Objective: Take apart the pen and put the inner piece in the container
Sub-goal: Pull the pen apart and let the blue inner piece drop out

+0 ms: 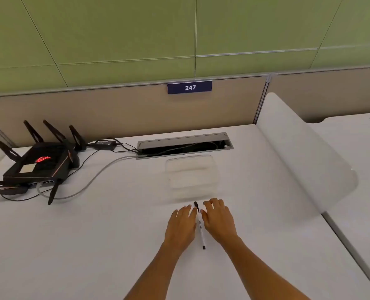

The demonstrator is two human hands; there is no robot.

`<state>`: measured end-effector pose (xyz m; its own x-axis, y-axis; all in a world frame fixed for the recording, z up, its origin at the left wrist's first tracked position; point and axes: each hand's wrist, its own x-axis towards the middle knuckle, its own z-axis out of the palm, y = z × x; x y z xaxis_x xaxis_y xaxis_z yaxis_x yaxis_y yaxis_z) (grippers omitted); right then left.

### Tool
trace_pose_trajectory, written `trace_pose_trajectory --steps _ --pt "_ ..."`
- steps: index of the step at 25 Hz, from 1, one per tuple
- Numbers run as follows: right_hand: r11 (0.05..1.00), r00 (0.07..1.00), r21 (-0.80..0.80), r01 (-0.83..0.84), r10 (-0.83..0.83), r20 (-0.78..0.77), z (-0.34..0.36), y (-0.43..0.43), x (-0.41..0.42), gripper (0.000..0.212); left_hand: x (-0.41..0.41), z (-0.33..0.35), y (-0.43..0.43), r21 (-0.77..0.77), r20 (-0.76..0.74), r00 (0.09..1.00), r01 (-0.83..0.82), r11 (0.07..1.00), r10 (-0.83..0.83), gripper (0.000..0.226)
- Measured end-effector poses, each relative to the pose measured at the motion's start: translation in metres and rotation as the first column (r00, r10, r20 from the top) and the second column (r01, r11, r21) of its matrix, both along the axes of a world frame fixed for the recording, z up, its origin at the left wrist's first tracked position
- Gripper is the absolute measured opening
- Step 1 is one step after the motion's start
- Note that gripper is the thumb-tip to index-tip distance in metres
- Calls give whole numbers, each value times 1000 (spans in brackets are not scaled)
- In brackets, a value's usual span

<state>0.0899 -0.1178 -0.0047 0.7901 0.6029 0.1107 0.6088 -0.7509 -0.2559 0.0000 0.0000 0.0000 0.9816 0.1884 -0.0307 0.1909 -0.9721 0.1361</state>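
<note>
- We see one pen (201, 229) flat on the white desk (93, 245), in one piece, black cap end pointing away from us toward the container (190, 173).
- Pen sits in the gap between our left hand (181, 226) and right hand (219, 219); each hand just beside it. We can't tell if the inner fingers touch the barrel.
- Both hands palm-down, fingers spread and loosely extended, neither holding anything.
- One clear plastic container, empty as far as we can see, just beyond the fingertips and near the cable slot (185, 145).
- Count: two hands, one pen, one container.
- Off to the left, well apart: one black router (42, 163) with antennas and cables.
</note>
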Motion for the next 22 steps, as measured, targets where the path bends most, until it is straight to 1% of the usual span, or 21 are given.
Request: trace_pose_trajectory --steps 2,6,8,11,15,19,22 --pt "998 998 -59 -5 2 -55 -5 -1 -4 34 -2 -6 -1 -30 -48 999 -12 999 10 50" --pt "990 995 -140 -29 15 -97 -15 -3 -16 34 -13 -16 -7 -47 -61 998 5 999 -7 48" --pt "988 993 -151 -27 8 -119 -16 1 -19 33 -15 -18 -8 -48 -62 998 14 999 -17 49" --pt "983 985 -182 -2 -29 -169 -16 6 -23 28 -17 -20 -10 -72 -106 994 -2 997 -6 54" --pt "984 966 -174 46 -88 -244 -14 13 -25 21 -17 -19 -11 -105 -103 995 -18 994 8 51" --pt "986 948 -145 88 -127 -292 -11 14 -24 23 -14 -13 -13 -203 -41 994 -103 974 96 41" --pt "995 959 -71 76 -92 -266 -5 13 -21 26 -7 -1 -10 -322 -10 961 -265 909 276 32"
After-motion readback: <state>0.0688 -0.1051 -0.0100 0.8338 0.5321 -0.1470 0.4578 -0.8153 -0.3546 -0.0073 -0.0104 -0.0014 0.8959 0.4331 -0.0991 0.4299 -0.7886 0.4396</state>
